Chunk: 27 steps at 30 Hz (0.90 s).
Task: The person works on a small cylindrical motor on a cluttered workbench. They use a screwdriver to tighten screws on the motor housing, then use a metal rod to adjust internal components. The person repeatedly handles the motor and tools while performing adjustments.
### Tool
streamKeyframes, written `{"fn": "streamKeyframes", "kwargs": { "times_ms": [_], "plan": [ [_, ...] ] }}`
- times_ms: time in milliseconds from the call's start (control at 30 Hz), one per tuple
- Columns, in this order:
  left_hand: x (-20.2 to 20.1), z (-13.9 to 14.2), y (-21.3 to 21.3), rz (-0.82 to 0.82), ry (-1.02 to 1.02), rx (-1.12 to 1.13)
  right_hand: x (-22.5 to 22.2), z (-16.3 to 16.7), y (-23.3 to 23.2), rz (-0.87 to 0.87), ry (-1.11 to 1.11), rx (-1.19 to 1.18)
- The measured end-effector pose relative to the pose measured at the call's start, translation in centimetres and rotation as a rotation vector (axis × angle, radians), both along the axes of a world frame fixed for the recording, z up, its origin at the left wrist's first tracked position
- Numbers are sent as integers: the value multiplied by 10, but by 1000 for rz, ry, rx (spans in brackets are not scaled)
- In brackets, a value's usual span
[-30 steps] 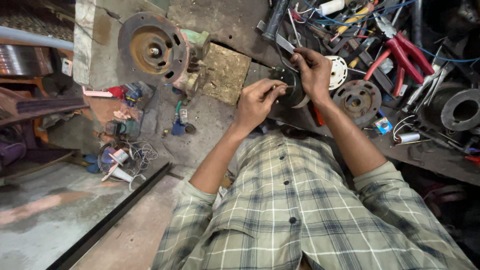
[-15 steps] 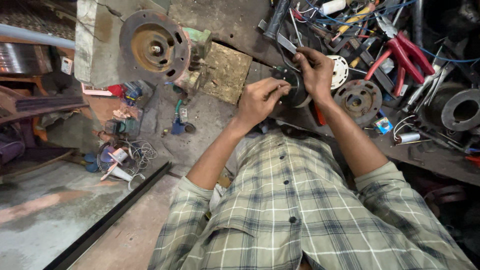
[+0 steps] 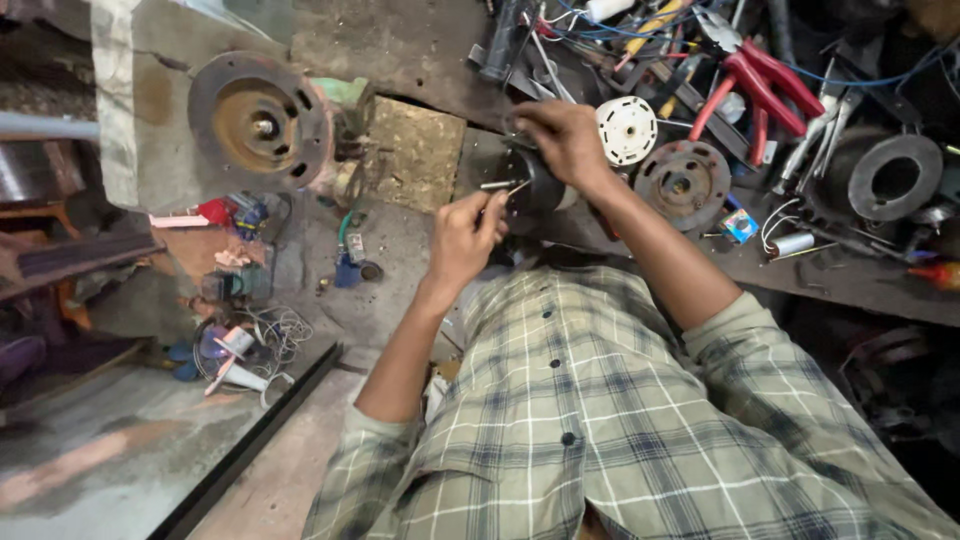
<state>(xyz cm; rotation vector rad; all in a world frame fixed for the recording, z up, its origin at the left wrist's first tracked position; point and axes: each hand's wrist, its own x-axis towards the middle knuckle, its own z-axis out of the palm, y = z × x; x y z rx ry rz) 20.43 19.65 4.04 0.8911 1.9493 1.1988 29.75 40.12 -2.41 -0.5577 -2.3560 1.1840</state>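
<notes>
My right hand (image 3: 560,140) grips the top of a dark round motor part (image 3: 535,190) at the edge of the workbench (image 3: 860,285). My left hand (image 3: 465,238) is just left of that part, its fingers pinched on a thin metal pin or wire (image 3: 500,186) that points at the part. Both forearms reach out from my plaid shirt (image 3: 620,420). The underside of the motor part is hidden by my hands.
A white round disc (image 3: 626,130) and a rusty round end plate (image 3: 684,184) lie right of my right hand. Red-handled cutters (image 3: 755,85), wires and a dark metal ring (image 3: 893,178) crowd the bench. A large rusty motor cover (image 3: 258,124) leans at upper left; small parts litter the floor (image 3: 240,340).
My left hand has drawn back to the left, away from the motor part, now pinching a thin pin. My right hand has stayed on the part. The view has shifted slightly.
</notes>
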Motion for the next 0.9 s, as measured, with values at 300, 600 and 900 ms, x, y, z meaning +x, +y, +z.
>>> {"fn": "streamKeyframes", "kwargs": {
  "times_ms": [300,600,900],
  "plan": [
    [-22,-31,-43,-32,285,110,-35,3,-14,299,-41,198],
    [-23,-54,-33,-108,239,106,-35,4,-21,336,-98,247],
    [-14,-103,-42,-61,23,174,-15,-10,-30,288,-82,249]
  ]
}}
